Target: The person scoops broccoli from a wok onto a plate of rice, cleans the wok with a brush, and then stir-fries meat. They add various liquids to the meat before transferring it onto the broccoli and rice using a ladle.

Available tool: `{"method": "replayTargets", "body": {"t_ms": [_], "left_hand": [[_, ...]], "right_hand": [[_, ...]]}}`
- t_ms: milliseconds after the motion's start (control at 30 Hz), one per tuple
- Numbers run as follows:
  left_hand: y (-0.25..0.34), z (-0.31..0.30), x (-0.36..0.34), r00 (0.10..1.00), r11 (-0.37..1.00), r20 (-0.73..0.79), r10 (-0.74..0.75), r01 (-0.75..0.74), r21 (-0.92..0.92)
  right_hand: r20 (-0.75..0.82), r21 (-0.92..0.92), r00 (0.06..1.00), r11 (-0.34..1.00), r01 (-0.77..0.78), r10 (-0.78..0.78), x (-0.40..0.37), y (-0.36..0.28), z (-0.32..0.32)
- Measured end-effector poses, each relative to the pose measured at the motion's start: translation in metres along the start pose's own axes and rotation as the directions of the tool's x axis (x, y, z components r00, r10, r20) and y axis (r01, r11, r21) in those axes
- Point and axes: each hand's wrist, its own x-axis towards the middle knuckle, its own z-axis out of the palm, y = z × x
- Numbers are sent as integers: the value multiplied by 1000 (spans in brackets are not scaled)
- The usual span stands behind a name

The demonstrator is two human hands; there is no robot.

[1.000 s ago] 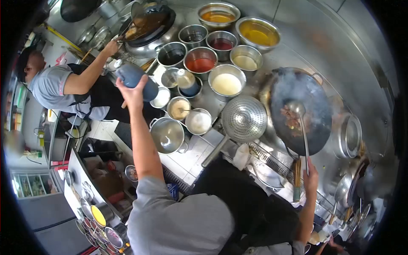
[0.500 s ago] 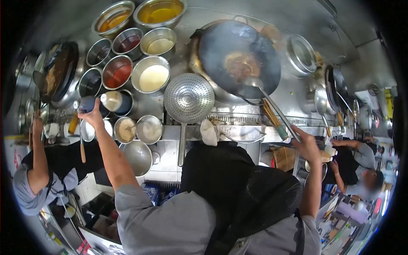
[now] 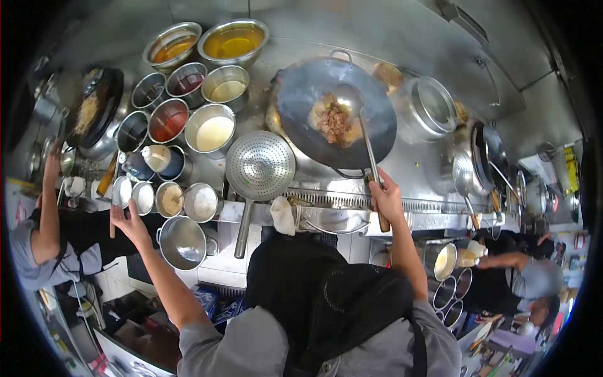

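Now that the dark bottle (image 3: 136,166) is out of the left hand (image 3: 130,225) and leans at 10 o'clock beside the pale-capped bottle (image 3: 164,161), only the right hand (image 3: 387,200) clearly has hold of anything. The left hand, also near 10 o'clock, has its thumb and fingers apart, close to a wooden handle (image 3: 113,229) and the small bowls; whether a fingertip touches that handle, I can't tell.

At 1 o'clock, the right hand's fingers are clamped around the ladle (image 3: 367,146). The ladle's bowl has shifted from the near side of the browned pieces (image 3: 333,122) to their far right edge, inside the wok (image 3: 295,116) at 12 o'clock. With the bottle set down, the work appears to rest on the ladle alone. The perforated skimmer (image 3: 259,166) lies at 11 o'clock, untouched.
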Motion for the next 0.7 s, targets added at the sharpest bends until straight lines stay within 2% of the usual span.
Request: {"method": "replayTargets", "body": {"t_ms": [33, 100, 133, 233, 300, 367, 433, 500, 567, 633, 667, 700], "left_hand": [[-6, -8, -14, 1000, 1000, 8, 10, -10, -5], [-6, -17, -41, 1000, 1000, 11, 4, -5, 29], [-2, -17, -56, 1000, 1000, 11, -13, 13, -18], [41, -6, -106, 997, 989, 56, -47, 55, -141], [74, 1, -137, 996, 994, 82, -32, 40, -100], [92, 2, -166, 993, 997, 114, 22, -13, -80], [94, -3, -190, 989, 996, 136, 61, -52, -72], [87, -11, -210, 989, 996, 121, 85, -84, -19], [87, -8, -231, 993, 991, 62, 100, -94, -100], [125, 1, -252, 937, 929, 133, 323, -341, 144], [118, 22, -260, 921, 921, 109, 373, -382, 80], [144, 36, -269, 903, 911, 227, 366, -397, 114]], "right_hand": [[18, 8, 1000, 1000, 16, -16, 7, 0, -2], [-159, -332, 927, 902, 275, -341, 23, 4, -9], [-144, -430, 903, 848, 311, -404, 43, 15, -18], [-31, -426, 885, 807, 408, -464, 74, 30, -33], [36, -417, 847, 763, 494, -530, 81, 51, -53], [307, -496, 830, 666, 557, -465, 69, 56, -86], [315, -605, 818, 563, 563, -481, 52, 75, -116], [296, -652, 825, 528, 543, -482, 33, 89, -147], [169, -693, 838, 542, 475, -519, 33, 118, -167], [166, -709, 680, 393, 586, -714, 37, 124, -172], [210, -675, 645, 368, 640, -735, 35, 107, -162], [175, -374, 841, 756, 537, -511, 23, 83, -154]]}}
